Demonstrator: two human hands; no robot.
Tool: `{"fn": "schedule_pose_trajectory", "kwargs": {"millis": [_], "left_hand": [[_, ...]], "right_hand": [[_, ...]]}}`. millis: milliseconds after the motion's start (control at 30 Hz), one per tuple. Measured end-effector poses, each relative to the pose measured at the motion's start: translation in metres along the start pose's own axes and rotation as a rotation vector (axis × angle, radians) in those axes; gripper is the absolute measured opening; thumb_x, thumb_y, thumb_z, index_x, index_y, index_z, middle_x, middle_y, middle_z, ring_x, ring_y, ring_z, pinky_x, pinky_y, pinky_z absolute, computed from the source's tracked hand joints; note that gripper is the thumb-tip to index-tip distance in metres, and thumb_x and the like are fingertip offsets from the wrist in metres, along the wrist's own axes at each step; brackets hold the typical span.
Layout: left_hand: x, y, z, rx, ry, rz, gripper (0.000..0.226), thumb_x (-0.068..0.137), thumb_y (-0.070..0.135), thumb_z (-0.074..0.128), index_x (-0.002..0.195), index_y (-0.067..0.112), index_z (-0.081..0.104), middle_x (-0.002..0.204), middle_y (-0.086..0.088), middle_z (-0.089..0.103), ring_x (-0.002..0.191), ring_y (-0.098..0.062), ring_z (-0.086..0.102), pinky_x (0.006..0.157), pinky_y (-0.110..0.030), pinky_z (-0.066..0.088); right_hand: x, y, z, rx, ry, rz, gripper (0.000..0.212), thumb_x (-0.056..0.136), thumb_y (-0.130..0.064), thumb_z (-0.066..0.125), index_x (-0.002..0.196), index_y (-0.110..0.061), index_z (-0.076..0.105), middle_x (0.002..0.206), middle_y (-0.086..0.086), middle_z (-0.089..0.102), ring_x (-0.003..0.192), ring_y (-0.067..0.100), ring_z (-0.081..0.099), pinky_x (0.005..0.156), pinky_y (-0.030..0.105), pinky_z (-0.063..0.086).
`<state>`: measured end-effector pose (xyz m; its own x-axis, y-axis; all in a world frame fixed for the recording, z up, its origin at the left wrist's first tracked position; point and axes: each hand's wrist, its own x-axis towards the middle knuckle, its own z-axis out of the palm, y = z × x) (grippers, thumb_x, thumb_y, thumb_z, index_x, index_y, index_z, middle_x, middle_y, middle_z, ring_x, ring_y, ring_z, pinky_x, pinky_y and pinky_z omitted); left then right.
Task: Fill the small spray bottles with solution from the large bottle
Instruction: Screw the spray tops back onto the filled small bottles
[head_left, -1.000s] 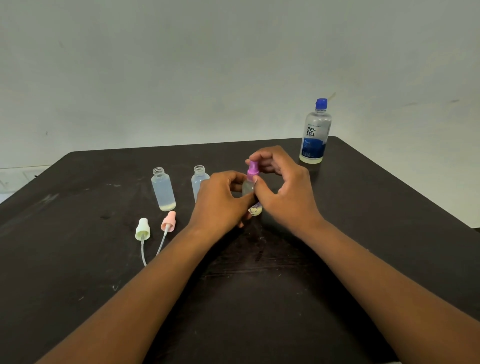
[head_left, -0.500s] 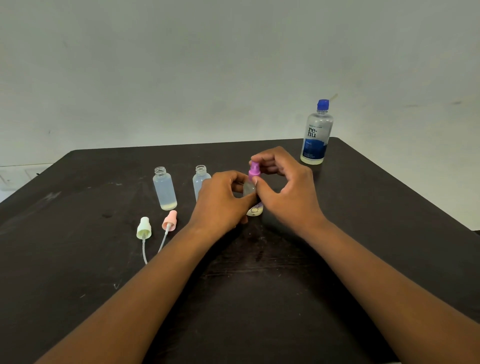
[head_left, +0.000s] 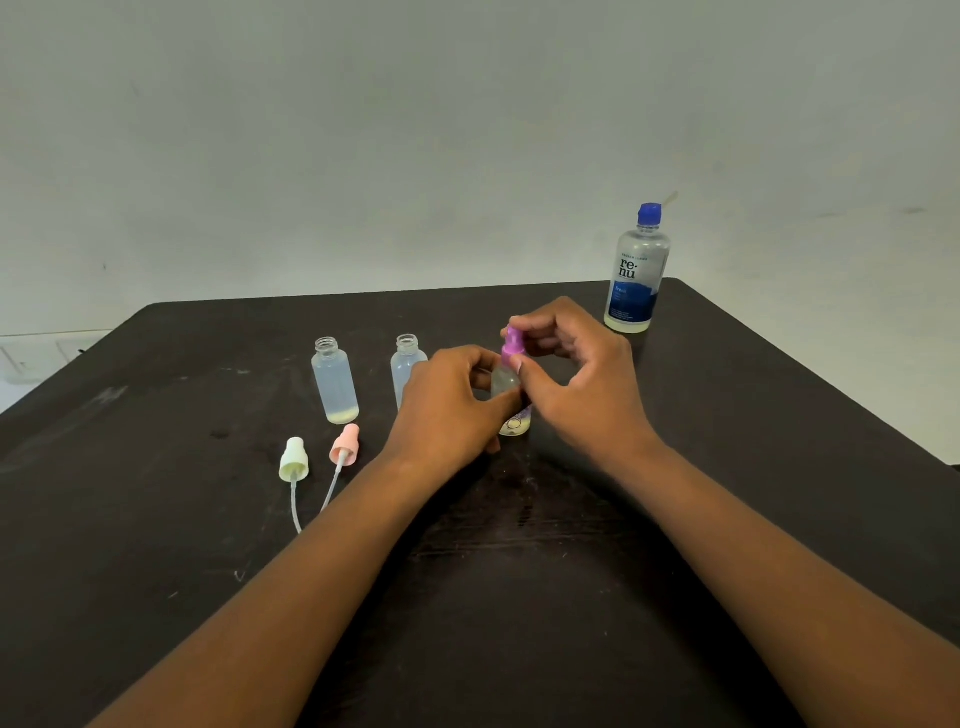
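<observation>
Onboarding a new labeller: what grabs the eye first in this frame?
Both hands meet mid-table: the left hand grips a small bottle while the right hand pinches its purple spray cap. To the left stand two uncapped small bottles, with a pale yellow spray head and a pink one lying before them. The large blue-capped bottle stands at the far right.

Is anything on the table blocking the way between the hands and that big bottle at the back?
Nothing visible does. The large bottle stands alone at the far right, with bare table between it and the right hand.
</observation>
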<state>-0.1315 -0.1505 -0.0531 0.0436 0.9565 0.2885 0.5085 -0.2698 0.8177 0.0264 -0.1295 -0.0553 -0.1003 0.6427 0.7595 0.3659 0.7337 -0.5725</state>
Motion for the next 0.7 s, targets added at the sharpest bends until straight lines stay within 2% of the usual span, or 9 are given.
{"fn": "schedule_pose_trajectory", "kwargs": {"millis": [67, 200, 333, 433, 600, 700], "left_hand": [[-0.0002, 0.0002, -0.0002, 0.001, 0.0, 0.002, 0.027, 0.094, 0.031, 0.079, 0.118, 0.023, 0.071, 0.094, 0.01, 0.076, 0.052, -0.017, 0.073, 0.059, -0.034, 0.064], [-0.0002, 0.0004, -0.0007, 0.014, 0.002, 0.007, 0.028, 0.094, 0.032, 0.078, 0.119, 0.024, 0.07, 0.097, 0.009, 0.075, 0.052, -0.017, 0.073, 0.059, -0.032, 0.063], [-0.0003, 0.0004, -0.0001, 0.0, 0.001, 0.0, 0.028, 0.093, 0.033, 0.079, 0.117, 0.024, 0.071, 0.093, 0.009, 0.077, 0.053, -0.015, 0.073, 0.064, -0.038, 0.066], [-0.0004, 0.0013, -0.0001, 0.015, 0.004, 0.008, 0.027, 0.094, 0.033, 0.078, 0.118, 0.024, 0.07, 0.091, 0.01, 0.076, 0.052, -0.014, 0.073, 0.064, -0.036, 0.065], [0.0002, 0.0008, -0.0005, 0.059, 0.004, 0.023, 0.031, 0.094, 0.034, 0.078, 0.122, 0.023, 0.07, 0.1, 0.01, 0.072, 0.053, -0.013, 0.073, 0.063, -0.032, 0.065], [0.0004, 0.0009, -0.0009, 0.047, 0.001, 0.02, 0.032, 0.094, 0.034, 0.078, 0.123, 0.023, 0.069, 0.1, 0.008, 0.073, 0.053, -0.013, 0.073, 0.064, -0.033, 0.065]], "right_hand": [[0.0005, 0.0, 0.0004, 0.001, 0.005, 0.008, 0.023, 0.086, -0.003, 0.081, 0.106, -0.009, 0.072, 0.099, -0.005, 0.074, 0.096, 0.015, 0.073, 0.087, 0.035, 0.063], [0.0022, -0.0013, -0.0011, -0.006, 0.037, -0.007, 0.022, 0.083, -0.005, 0.084, 0.101, -0.009, 0.072, 0.094, -0.003, 0.073, 0.089, 0.016, 0.071, 0.079, 0.029, 0.06], [0.0009, -0.0007, -0.0005, -0.019, 0.023, -0.035, 0.02, 0.085, 0.002, 0.079, 0.102, -0.006, 0.073, 0.097, -0.001, 0.074, 0.096, 0.015, 0.072, 0.087, 0.032, 0.061], [0.0007, -0.0016, -0.0001, -0.013, 0.016, -0.014, 0.02, 0.085, 0.002, 0.08, 0.102, -0.006, 0.072, 0.097, -0.003, 0.074, 0.096, 0.014, 0.073, 0.088, 0.033, 0.062], [0.0018, -0.003, -0.0007, -0.068, 0.029, -0.056, 0.022, 0.082, -0.005, 0.083, 0.1, -0.01, 0.07, 0.095, -0.001, 0.07, 0.09, 0.018, 0.069, 0.078, 0.034, 0.06], [0.0005, -0.0042, -0.0005, -0.056, 0.005, -0.048, 0.024, 0.083, 0.001, 0.078, 0.104, -0.009, 0.069, 0.098, -0.001, 0.071, 0.095, 0.018, 0.07, 0.084, 0.038, 0.06]]}}
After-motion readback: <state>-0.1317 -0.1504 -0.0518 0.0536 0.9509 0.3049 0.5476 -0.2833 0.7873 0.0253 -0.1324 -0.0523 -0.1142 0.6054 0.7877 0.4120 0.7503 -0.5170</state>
